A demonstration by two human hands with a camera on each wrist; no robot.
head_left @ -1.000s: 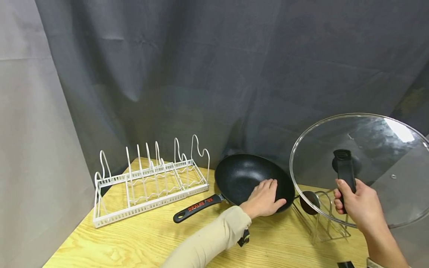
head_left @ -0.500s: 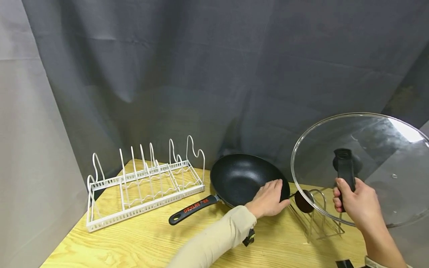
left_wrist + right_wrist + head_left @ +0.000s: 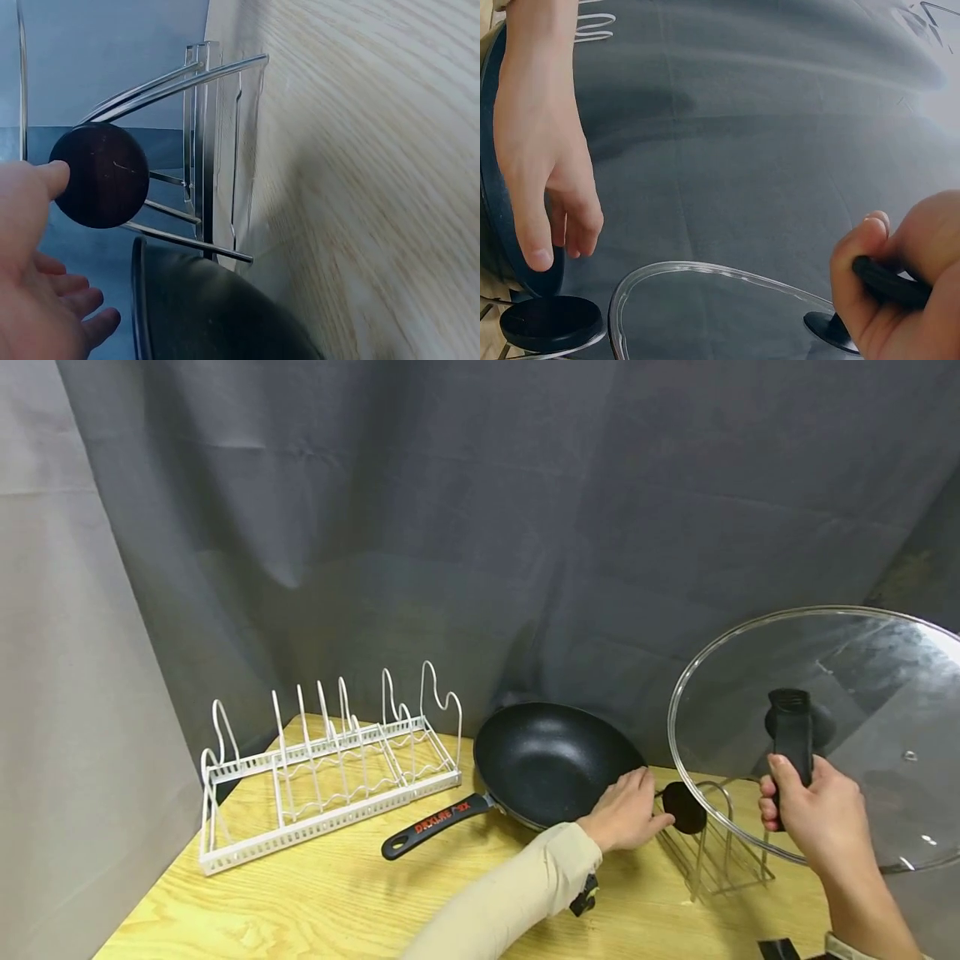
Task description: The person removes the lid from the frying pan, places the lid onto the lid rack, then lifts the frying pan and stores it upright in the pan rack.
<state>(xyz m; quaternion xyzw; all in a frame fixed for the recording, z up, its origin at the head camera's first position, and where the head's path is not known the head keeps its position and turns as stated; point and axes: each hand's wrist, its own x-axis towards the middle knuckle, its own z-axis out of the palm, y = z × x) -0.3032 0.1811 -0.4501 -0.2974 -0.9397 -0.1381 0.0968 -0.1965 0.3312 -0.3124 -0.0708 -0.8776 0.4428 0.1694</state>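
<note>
My right hand [image 3: 821, 814] grips the black handle [image 3: 791, 727] of a large round glass lid [image 3: 720, 718], held up at the right with its broad face toward the head camera. My left hand [image 3: 622, 810] is at the right rim of a black frying pan [image 3: 547, 760], its fingers loosely extended. Its thumb reaches the edge of a dark round knob-like disc [image 3: 101, 176] in the left wrist view. That disc sits at a silver wire rack [image 3: 202, 150], partly seen through the lid from above. The pan's handle points to the front left.
A white wire pan rack [image 3: 337, 820] with upright dividers stands left of the pan on the wooden table [image 3: 300, 902]. A dark grey curtain [image 3: 450, 527] hangs close behind, and a pale one [image 3: 82, 693] borders the left side.
My left hand has moved right, from over the pan's inside to its right rim beside the dark disc. The lid in my right hand has shifted slightly right.
</note>
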